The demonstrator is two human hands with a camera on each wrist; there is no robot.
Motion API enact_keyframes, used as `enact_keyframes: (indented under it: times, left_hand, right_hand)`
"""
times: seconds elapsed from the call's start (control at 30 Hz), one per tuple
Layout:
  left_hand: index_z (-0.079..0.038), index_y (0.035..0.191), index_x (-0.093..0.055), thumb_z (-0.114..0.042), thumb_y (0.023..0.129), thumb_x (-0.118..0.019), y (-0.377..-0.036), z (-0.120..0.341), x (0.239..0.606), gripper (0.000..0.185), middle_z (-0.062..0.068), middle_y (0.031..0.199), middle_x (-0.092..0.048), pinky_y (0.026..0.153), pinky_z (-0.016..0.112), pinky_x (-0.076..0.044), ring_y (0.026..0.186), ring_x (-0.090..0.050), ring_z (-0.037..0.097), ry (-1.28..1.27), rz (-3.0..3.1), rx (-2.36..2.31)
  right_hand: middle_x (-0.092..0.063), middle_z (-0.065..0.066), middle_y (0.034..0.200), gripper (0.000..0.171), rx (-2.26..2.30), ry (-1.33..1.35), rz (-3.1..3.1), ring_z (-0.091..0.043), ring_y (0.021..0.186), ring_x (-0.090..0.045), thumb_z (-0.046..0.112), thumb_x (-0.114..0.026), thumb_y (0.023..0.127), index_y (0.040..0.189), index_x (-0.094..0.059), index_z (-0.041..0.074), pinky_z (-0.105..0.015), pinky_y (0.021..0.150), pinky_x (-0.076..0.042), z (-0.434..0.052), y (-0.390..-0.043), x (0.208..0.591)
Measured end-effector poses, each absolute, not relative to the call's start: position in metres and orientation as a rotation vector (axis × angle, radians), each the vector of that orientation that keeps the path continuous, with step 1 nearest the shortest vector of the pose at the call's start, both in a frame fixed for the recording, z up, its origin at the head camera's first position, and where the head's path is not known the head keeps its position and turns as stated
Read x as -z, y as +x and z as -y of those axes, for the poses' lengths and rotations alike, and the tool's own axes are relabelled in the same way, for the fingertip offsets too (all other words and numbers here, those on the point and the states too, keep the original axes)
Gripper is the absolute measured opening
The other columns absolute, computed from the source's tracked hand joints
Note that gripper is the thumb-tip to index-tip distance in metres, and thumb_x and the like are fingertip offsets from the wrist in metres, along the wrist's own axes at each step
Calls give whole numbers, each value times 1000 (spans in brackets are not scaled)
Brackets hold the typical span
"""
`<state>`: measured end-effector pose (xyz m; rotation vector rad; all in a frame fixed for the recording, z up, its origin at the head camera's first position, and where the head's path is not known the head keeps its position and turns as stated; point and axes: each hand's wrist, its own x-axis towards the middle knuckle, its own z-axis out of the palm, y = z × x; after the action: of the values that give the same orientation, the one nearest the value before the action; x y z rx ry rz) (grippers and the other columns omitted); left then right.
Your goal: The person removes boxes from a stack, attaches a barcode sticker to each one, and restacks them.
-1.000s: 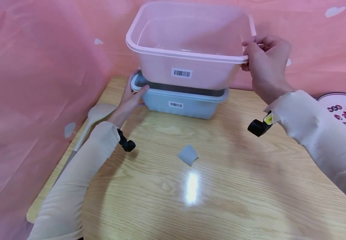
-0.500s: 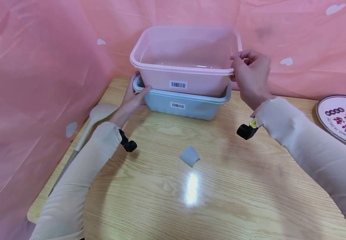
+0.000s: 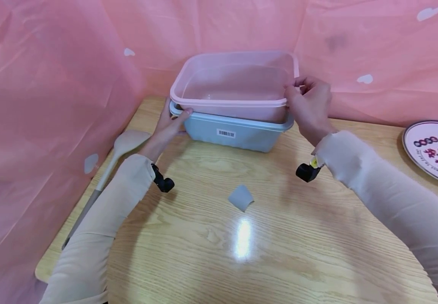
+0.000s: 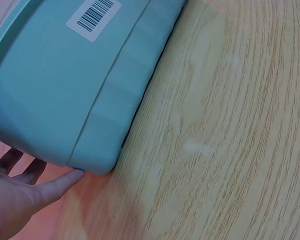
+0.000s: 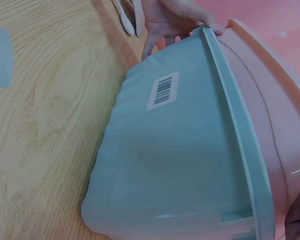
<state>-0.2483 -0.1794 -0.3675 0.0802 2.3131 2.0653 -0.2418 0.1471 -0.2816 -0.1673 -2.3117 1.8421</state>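
Observation:
A pink plastic basin (image 3: 231,102) sits mostly inside a light blue basin (image 3: 200,130) at the back of the table, its rim still above the blue one. My right hand (image 3: 312,106) pinches the pink basin's rim at its right front corner. At the left end, my left hand (image 3: 170,125) holds the blue basin, thumb over the rim. In the left wrist view the fingers of my left hand (image 4: 20,200) lie along the end wall. Only a dark bit of my right hand (image 5: 299,217) shows in the right wrist view, at the pink basin.
A grey square piece (image 3: 241,197) lies mid-table. Along the left edge rests a pale, long-handled turner or ladle (image 3: 122,145), partly behind my left arm. A round plate (image 3: 437,145) with red lettering lies at the right. Pink sheeting (image 3: 340,55) hangs behind and left.
My right hand has lowered the pink basin into the blue one; its barcode label has gone out of sight behind the blue wall. The left hand has stayed on the blue basin.

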Motion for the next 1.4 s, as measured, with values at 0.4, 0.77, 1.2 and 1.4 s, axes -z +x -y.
enact_keyframes:
  times: [0.4,0.77,1.2,1.4]
  left_hand:
    - [-44,143,-25,-35,93,-64,-248,179,370,64,5,150,-31,89,60,-51,133,-41,33,31,-2303,-2069]
    - [-45,147,-22,-31,94,-62,-245,182,373,69,5,151,-32,88,62,-51,132,-44,35,92,-2326,-2115]
    - [-37,150,-19,-26,95,-59,-230,177,357,69,9,153,-29,92,61,-49,134,-41,32,153,-2286,-2134]
    - [-37,152,-15,-23,93,-58,-231,180,359,74,5,155,-26,95,64,-45,138,-37,28,179,-2261,-2157]
  right_hand:
    - [-46,3,64,10,-1709,-142,2441,-8,56,-44,20,-59,89,92,-64,11,-17,45,-39,-146,-240,290]
    - [-47,-1,63,45,-1243,38,2875,-15,53,-45,38,-51,92,127,-56,11,-28,43,-38,-154,-234,286]
    - [-52,-6,60,45,-881,239,2898,-23,59,-50,31,-46,90,124,-59,3,-30,50,-37,-155,-234,287]
    - [-66,-19,81,49,-726,325,2976,-35,78,-57,27,-41,91,126,-56,-3,-39,65,-44,-151,-236,282]
